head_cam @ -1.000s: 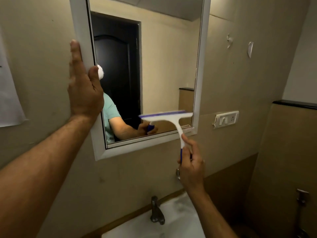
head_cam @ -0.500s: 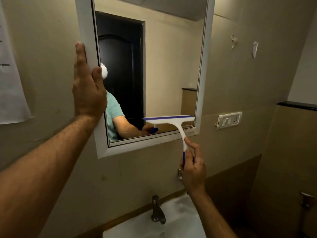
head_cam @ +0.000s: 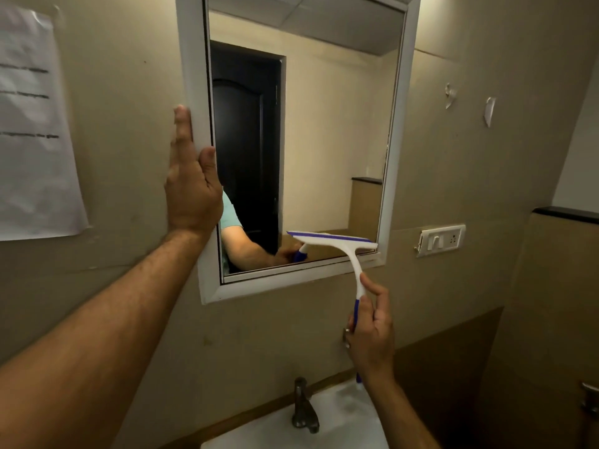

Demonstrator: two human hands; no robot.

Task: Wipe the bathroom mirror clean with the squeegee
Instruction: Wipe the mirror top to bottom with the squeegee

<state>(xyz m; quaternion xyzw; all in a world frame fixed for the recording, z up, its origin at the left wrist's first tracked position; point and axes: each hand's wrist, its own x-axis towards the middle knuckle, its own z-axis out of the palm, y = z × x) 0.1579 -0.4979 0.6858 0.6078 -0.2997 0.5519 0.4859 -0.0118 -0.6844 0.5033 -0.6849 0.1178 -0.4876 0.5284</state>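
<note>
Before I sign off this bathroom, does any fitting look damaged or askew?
Yes: the switch plate right of the mirror sits tilted, its left end seemingly lifted off the wall. Nothing else stands out.

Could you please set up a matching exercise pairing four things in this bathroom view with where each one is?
Things:
1. squeegee blade
2. left hand
3. switch plate
4. tap

Places:
A. on the wall right of the mirror
B. at the mirror's lower right corner
C. over the basin, below the mirror
D. on the mirror's left frame edge

Pairs: 1-B, 2-D, 3-A, 4-C
</note>
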